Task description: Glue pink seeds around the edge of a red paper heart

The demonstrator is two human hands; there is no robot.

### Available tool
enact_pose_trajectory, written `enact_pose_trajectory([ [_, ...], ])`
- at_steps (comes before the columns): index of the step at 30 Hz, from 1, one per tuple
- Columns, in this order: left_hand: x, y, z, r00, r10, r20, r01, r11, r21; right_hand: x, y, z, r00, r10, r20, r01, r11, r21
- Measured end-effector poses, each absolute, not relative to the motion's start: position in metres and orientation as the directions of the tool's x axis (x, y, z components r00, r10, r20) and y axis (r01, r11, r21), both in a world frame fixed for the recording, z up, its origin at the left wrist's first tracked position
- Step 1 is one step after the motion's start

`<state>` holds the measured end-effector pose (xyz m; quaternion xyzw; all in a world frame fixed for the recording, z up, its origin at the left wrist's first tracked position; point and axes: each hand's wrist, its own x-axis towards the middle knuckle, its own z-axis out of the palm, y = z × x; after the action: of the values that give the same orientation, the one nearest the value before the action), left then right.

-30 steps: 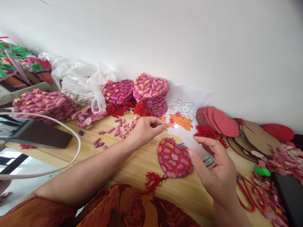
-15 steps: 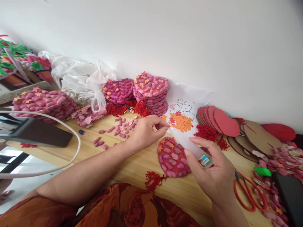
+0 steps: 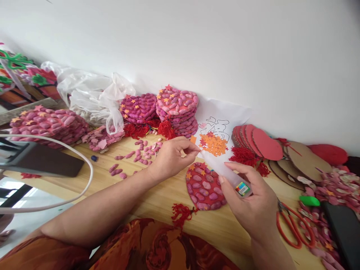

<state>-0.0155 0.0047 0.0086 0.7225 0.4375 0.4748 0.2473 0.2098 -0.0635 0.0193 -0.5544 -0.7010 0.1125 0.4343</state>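
Note:
My right hand [image 3: 253,202] is wrapped round a translucent glue bottle [image 3: 229,173] with a coloured barcode label. The bottle tilts so its narrow tip points up and left, close to the fingertips of my left hand [image 3: 177,155]. Thumb and forefinger of that hand are pinched together; whatever is between them is too small to make out. Beneath the bottle lies a red gourd-like piece [image 3: 204,187] covered with pink-dyed peanuts and a few stars, partly hidden by bottle and fingers. Its red tassel [image 3: 182,214] trails toward me. Behind the hands is a pile of orange and red stars [image 3: 215,145].
Loose peanuts [image 3: 142,153] lie left of my left hand. Stacked peanut-covered pieces [image 3: 177,112] and a plastic bag [image 3: 92,97] stand against the wall. To the right are red cardboard shapes [image 3: 264,142], orange-handled scissors [image 3: 294,227], a green cap [image 3: 309,201] and a black phone [image 3: 341,228].
The view has shifted very slightly to the right. Both hands keep nearly the same pose, with the glue bottle's tip still by my left fingertips.

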Motion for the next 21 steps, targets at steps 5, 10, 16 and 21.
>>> enact_pose_trajectory([
  [5,-0.0159,0.0042,0.0083,0.164,0.875,0.455,0.404,-0.48,0.779,0.2095,-0.0637,0.0204,-0.003,0.886,0.463,0.675,0.344,-0.653],
  [10,-0.0161,0.0031,0.0112,0.171,0.889,0.426,0.412,-0.457,0.789,0.2103,-0.0639,0.0214,0.008,0.891,0.453,0.674,0.33,-0.66],
  [16,-0.0165,0.0036,0.0114,0.174,0.891,0.42,0.399,-0.453,0.797,0.2088,-0.0635,0.0229,0.043,0.912,0.408,0.631,0.292,-0.718],
  [21,-0.0151,0.0038,0.0131,0.151,0.961,0.233,0.329,-0.271,0.905,0.2116,-0.061,0.0242,0.09,0.983,0.159,0.268,0.13,-0.954],
])
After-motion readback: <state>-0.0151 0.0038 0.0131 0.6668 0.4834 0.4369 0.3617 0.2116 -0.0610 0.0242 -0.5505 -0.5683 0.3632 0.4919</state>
